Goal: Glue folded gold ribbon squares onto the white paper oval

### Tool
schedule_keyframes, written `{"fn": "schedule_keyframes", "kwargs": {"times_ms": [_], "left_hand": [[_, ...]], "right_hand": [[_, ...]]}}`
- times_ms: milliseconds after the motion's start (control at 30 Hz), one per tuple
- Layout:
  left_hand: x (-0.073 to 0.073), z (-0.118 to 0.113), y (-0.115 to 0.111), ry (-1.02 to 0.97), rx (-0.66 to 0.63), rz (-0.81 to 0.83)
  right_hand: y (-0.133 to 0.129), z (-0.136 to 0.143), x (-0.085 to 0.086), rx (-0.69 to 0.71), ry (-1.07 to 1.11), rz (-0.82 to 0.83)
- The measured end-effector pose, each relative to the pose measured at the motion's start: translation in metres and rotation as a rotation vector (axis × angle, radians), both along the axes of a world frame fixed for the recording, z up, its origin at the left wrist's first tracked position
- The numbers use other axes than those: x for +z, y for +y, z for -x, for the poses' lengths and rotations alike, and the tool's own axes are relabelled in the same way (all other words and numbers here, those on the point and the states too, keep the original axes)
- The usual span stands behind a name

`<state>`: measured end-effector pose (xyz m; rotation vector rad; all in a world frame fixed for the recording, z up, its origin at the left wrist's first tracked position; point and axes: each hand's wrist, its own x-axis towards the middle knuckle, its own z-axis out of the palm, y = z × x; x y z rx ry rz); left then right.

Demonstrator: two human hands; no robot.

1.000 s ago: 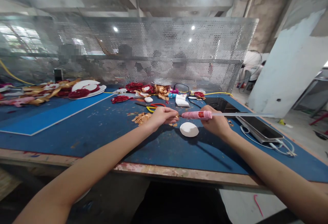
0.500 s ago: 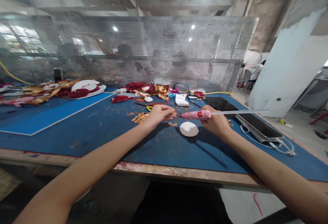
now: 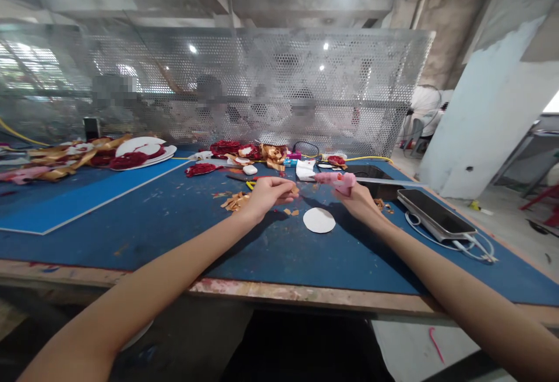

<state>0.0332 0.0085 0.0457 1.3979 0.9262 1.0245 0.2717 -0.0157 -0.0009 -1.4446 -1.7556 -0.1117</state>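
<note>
My right hand (image 3: pixel 356 198) is closed round a pink glue gun (image 3: pixel 335 180), its nozzle toward the left and a long clear glue stick (image 3: pixel 397 182) sticking out behind. My left hand (image 3: pixel 275 194) pinches a small gold-brown scrap (image 3: pixel 296 190) between thumb and fingers. Below and between the hands a white paper disc (image 3: pixel 319 220) lies flat on the blue table (image 3: pixel 244 254). Two or so small gold pieces (image 3: pixel 291 212) rest left of the disc. Beside my left wrist is a heap of gold scraps (image 3: pixel 236 201), with pliers (image 3: pixel 250 184) partly hidden behind the hand.
Dark red and gold material (image 3: pixel 248 152) is piled at the back, beside a crumpled white paper (image 3: pixel 305 170). A blue board (image 3: pixel 100 187) and white discs (image 3: pixel 144 152) occupy the left. At right lie a phone on a white device (image 3: pixel 437 213) and cables. A perforated metal screen (image 3: pixel 262 79) stands behind.
My right hand has drawn the glue gun up and slightly away from my left hand, widening the gap. The left hand keeps its pinch nearly in place. The view has shifted slightly.
</note>
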Motion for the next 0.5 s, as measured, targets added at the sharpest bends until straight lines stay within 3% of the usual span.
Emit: {"fn": "schedule_keyframes", "kwargs": {"times_ms": [133, 267, 500], "left_hand": [[-0.006, -0.005, -0.007, 0.041, -0.116, 0.02], [-0.009, -0.008, -0.01, 0.073, -0.175, 0.042], [-0.01, -0.007, -0.012, 0.003, -0.236, 0.15]], "right_hand": [[0.012, -0.002, -0.012, -0.003, -0.012, 0.086], [0.019, -0.003, -0.017, -0.037, -0.046, 0.047], [-0.006, -0.014, 0.009, -0.139, -0.1, 0.119]]}}
